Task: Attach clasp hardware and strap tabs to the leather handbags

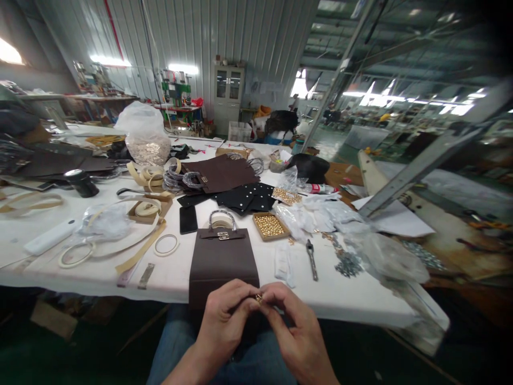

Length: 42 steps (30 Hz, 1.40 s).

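Thumbs and fingertips of my left hand (226, 310) and my right hand (290, 326) meet over the table's front edge, both pinching a small gold metal fitting (259, 298). Its exact kind is too small to make out. Just behind them, a dark brown handbag panel (222, 256) lies on the table and hangs over the edge toward my lap. A gold clasp (223, 235) and a plastic-wrapped handle (223, 218) show at its far end. To its right stands a shallow box of gold studs (271, 225).
Right of the bag lie a metal hand tool (311, 260), a clear plastic packet (284, 264) and a pile of silver fittings (348, 263). Left are a phone (188, 220), tape rolls (166, 244) and a black jar (81, 183). Brown bag pieces (224, 174) are stacked behind. A metal post (412, 166) slants at the right.
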Each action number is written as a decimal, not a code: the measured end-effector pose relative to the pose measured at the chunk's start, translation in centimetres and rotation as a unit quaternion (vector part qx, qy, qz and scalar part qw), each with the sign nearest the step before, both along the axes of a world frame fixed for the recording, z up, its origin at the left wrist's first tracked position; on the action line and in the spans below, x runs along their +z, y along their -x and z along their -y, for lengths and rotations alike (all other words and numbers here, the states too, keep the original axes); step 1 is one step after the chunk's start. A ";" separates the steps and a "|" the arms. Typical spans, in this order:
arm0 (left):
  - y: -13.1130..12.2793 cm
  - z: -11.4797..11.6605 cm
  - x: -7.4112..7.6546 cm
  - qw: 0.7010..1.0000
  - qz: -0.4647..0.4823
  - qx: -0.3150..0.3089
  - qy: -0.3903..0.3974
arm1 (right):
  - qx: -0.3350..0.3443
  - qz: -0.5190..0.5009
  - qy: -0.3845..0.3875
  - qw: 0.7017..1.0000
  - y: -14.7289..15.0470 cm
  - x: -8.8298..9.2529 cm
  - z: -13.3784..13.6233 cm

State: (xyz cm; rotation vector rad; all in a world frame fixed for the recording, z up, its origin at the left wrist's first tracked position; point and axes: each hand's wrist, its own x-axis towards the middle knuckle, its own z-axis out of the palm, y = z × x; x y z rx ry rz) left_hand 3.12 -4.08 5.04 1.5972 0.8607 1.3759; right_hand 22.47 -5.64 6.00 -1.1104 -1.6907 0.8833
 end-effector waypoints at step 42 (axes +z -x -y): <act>0.5 -1.1 -5.3 0.914 0.196 -0.054 0.351 | 0.038 0.088 0.007 0.995 1.1 -4.5 -2.7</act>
